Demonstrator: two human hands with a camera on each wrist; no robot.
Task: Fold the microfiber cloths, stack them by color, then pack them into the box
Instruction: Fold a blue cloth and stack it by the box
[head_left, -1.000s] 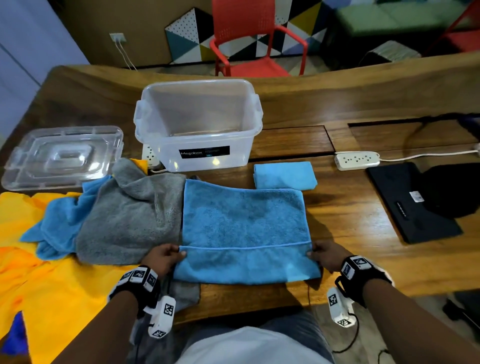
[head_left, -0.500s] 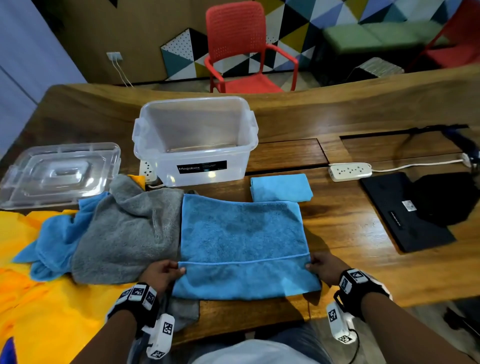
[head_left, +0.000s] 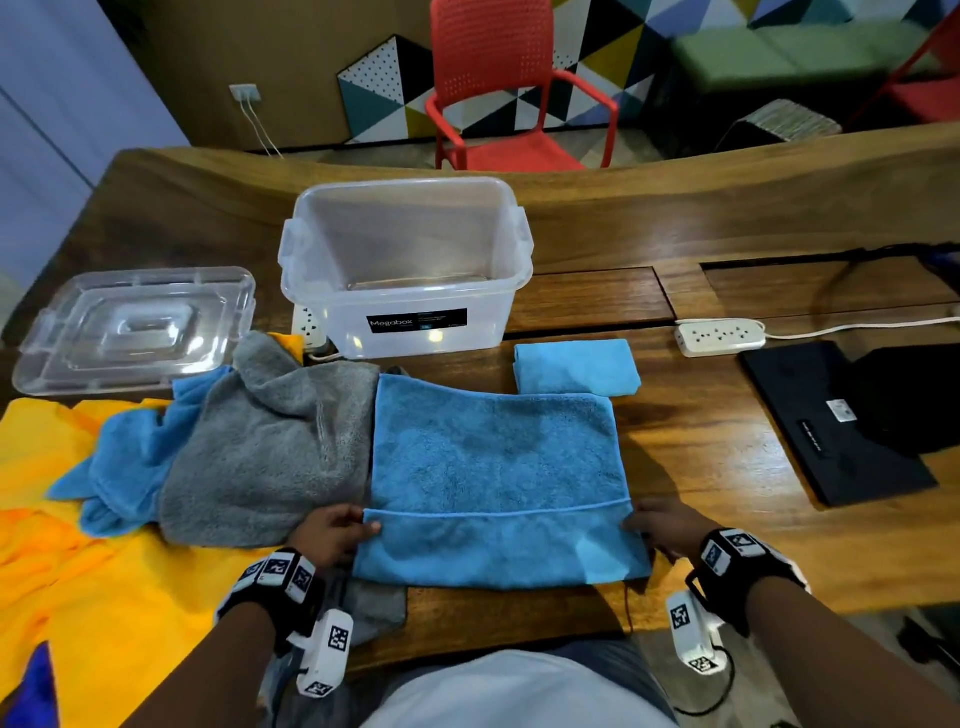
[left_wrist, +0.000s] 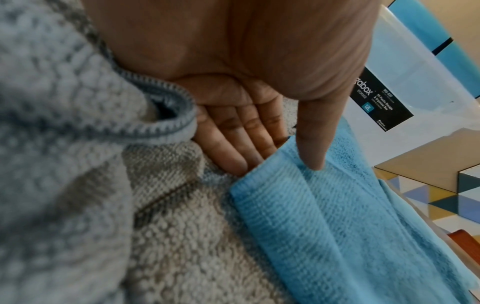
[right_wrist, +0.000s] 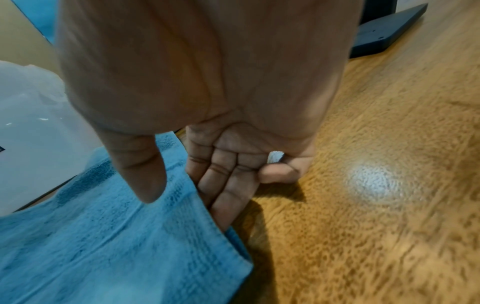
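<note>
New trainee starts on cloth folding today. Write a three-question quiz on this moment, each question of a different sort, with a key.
1. True or false: the clear plastic storage box already holds a folded cloth.
2. Which grips the large blue microfiber cloth? A. the left hand only B. the right hand only C. both hands
3. Fill in: the small folded blue cloth lies on the wooden table to the ____ of the box.

Key
1. False; the box is empty.
2. C; each hand pinches one end of the folded edge.
3. Right.
</note>
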